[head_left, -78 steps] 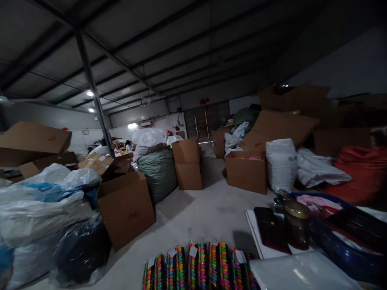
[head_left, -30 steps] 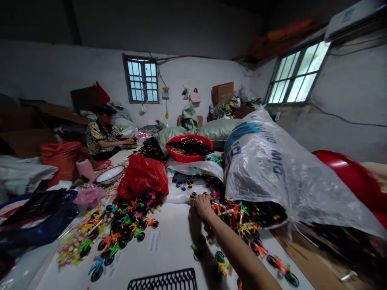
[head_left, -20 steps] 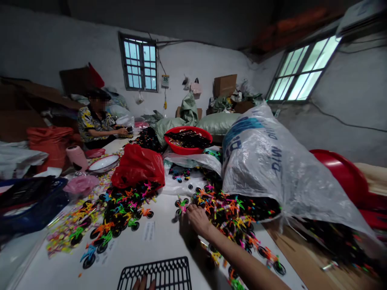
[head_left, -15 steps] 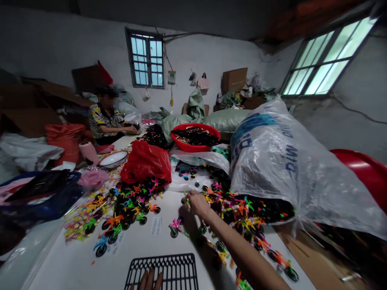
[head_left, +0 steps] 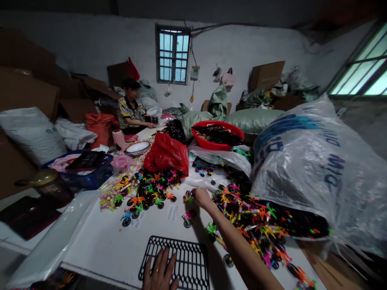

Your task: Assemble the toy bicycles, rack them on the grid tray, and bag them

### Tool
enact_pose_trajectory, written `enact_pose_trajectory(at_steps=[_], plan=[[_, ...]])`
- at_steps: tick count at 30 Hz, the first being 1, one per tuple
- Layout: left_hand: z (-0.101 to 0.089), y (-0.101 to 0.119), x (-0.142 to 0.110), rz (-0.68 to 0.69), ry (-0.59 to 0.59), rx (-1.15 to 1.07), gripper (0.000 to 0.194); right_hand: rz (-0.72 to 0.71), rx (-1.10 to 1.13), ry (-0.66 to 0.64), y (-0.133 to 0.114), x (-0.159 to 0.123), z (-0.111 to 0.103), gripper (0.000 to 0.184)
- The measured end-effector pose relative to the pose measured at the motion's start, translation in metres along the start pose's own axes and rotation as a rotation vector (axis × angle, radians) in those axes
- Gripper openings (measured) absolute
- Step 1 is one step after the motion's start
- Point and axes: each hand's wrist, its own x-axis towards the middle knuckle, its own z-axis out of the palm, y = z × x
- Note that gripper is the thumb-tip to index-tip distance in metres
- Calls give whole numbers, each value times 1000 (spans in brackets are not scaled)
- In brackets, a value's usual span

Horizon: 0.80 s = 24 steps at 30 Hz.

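My left hand [head_left: 159, 270] lies flat with fingers spread on a black plastic grid tray [head_left: 178, 262] at the near edge of the white table [head_left: 102, 241]. My right hand [head_left: 201, 198] reaches forward, its fingers closed around a small toy bike at the edge of a pile of colourful toy bikes [head_left: 260, 225]. That pile spills out of a large clear plastic sack [head_left: 311, 169] on the right. A second heap of toy bikes [head_left: 148, 191] lies left of my right hand, in front of a red plastic bag [head_left: 166, 155]. One pink bike [head_left: 186, 219] stands alone near my forearm.
A seated person [head_left: 131, 108] works at the far end of the table. A red basin [head_left: 217, 135], a white bowl [head_left: 137, 148], a pink roll [head_left: 119, 139] and a blue basket [head_left: 81, 169] stand around. Cardboard boxes [head_left: 27, 92] and sacks line the walls.
My view swung from a storeroom of boxes to this table. My right hand moved from the spilled pile leftward, then closed on a bike. My left hand came onto the black grid tray.
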Motion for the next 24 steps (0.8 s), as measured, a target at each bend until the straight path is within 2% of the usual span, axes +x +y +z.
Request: enact_pose_trajectory(at_steps=[3,5,7,9,12,14,17,20,24], plan=[[-24,-8,26,-119,70,-211,44,-105,71,8,-24,-21,-3,27],[-42,-20,55,-298,130,-382,47,-138,89,17,-36,-33,1,29],[-57,-35,81,-414,72,-545,44,-106,80,38,-40,-38,5,32],[-66,-47,93,-401,1,-621,38,-35,64,65,-36,-34,9,35],[-63,-51,78,-249,-52,-510,33,41,45,88,-23,-16,14,43],[-51,-49,52,-127,-52,-313,31,43,35,80,-16,-4,19,45],[-26,-48,14,10,7,-25,31,37,26,58,-11,9,30,39],[-10,-48,-4,56,44,105,34,56,40,46,-3,18,35,39],[-6,-51,-3,58,29,124,33,65,78,43,11,25,34,34]])
